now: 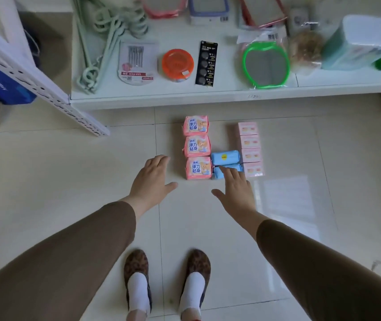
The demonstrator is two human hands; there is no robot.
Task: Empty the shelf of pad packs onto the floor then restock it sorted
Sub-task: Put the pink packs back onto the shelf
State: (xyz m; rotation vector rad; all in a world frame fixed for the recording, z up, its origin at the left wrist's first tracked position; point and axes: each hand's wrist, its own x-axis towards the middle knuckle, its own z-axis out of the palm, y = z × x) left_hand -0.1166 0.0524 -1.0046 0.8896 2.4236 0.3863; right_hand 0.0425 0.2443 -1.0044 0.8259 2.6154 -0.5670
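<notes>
Pad packs lie in rows on the tiled floor [69, 181] in front of the white shelf [184, 99]. Three salmon-pink packs [196, 147] form the left column. Two blue packs [226, 158] lie beside the nearest pink one. Several pale pink boxes [250, 149] form the right column. My left hand [153, 179] hovers open, fingers spread, just left of the nearest pink pack. My right hand [234, 188] is open too, its fingertips over the nearer blue pack; whether they touch it is unclear.
On the shelf lie green hangers [106, 42], an orange round tin [177, 64], a battery card [206, 63], a green-framed mirror [265, 64] and a teal tissue pack [358, 42]. A white perforated shelf panel [34, 75] leans at the left. My feet [166, 283] stand below.
</notes>
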